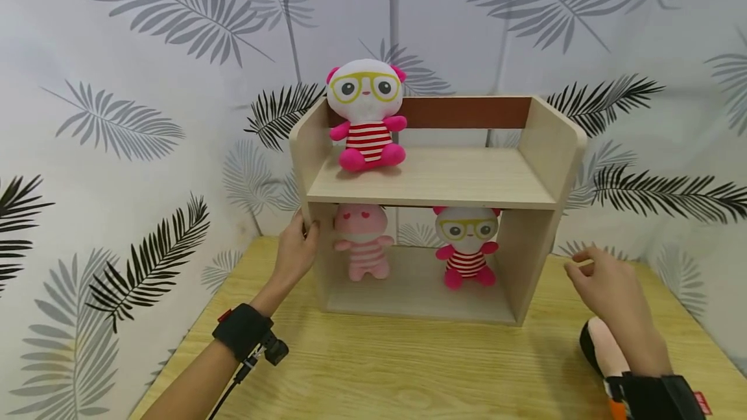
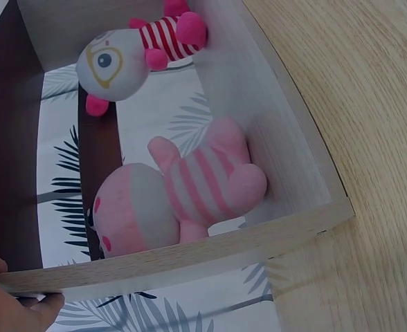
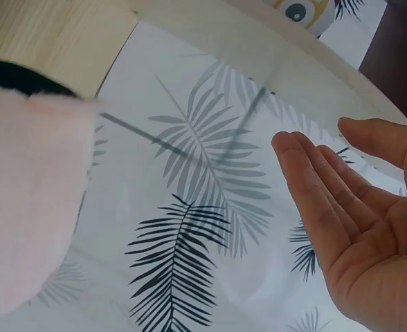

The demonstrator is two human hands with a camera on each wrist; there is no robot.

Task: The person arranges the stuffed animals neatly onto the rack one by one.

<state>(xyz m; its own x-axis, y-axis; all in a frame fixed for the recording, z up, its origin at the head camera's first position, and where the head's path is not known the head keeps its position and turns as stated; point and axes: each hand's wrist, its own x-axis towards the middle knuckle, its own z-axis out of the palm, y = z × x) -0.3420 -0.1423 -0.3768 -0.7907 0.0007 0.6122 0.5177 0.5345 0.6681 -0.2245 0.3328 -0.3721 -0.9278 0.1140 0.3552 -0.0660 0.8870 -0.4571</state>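
A small wooden shelf (image 1: 455, 177) stands on the table. My left hand (image 1: 294, 251) grips the edge of its left side panel, below the middle board. On the upper level at left sits a plush panda (image 1: 366, 115) with yellow glasses and a red-striped body. The lower compartment holds a pink striped plush toy (image 1: 363, 253) at left and another plush panda (image 1: 467, 245) at right. Beyond the shelf's right side, apart from it, my right hand (image 1: 613, 284) is raised, holding nothing. In the right wrist view its fingers are nearly straight.
A pale pink and black plush item (image 1: 607, 349) lies on the table below my right forearm, partly hidden by it. The yellowish wood-grain table (image 1: 408, 368) extends in front of the shelf. Behind it hangs a white leaf-patterned cloth (image 1: 146, 128).
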